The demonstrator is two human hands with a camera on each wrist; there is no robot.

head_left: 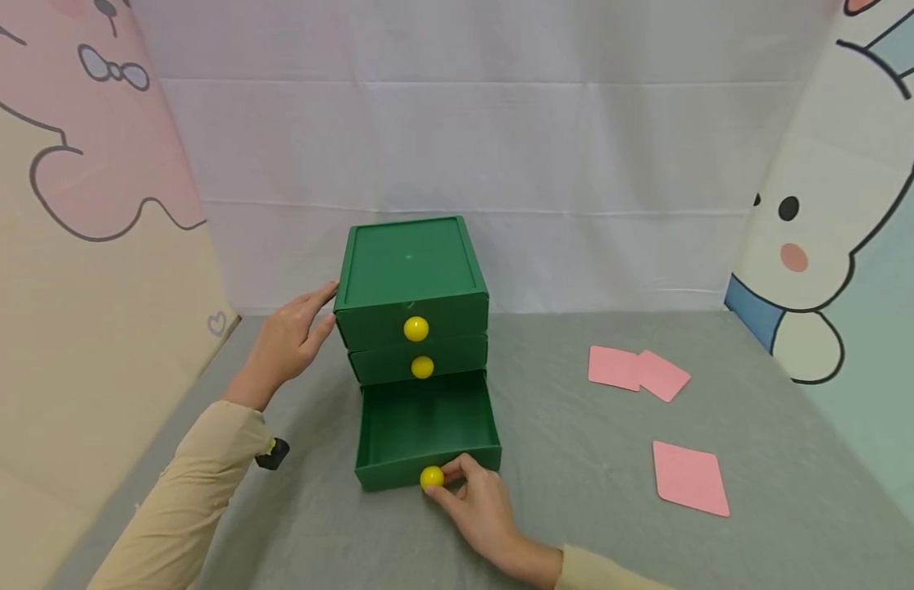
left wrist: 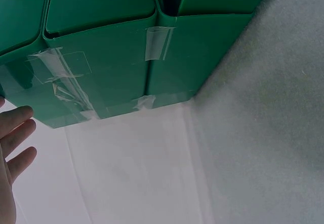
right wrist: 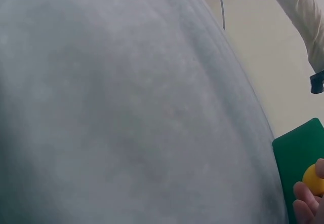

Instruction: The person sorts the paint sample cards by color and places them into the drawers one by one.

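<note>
A green three-drawer box (head_left: 412, 262) stands on the grey cloth, each drawer fronted by a round yellow knob. Its bottom drawer (head_left: 427, 418) is pulled out, and no object shows inside it. My right hand (head_left: 482, 512) pinches the bottom drawer's yellow knob (head_left: 431, 478) between thumb and fingers; the right wrist view catches the same knob (right wrist: 314, 180) at its edge. Against the box's upper left side my left hand (head_left: 290, 340) rests with fingers extended. In the left wrist view, clear tape (left wrist: 158, 44) runs over the box's side.
Two pink cards (head_left: 614, 367) lie touching on the right of the cloth, and a larger pink card (head_left: 691, 479) lies nearer. A white curtain (head_left: 501, 147) hangs behind the box. Printed cartoon panels flank both sides.
</note>
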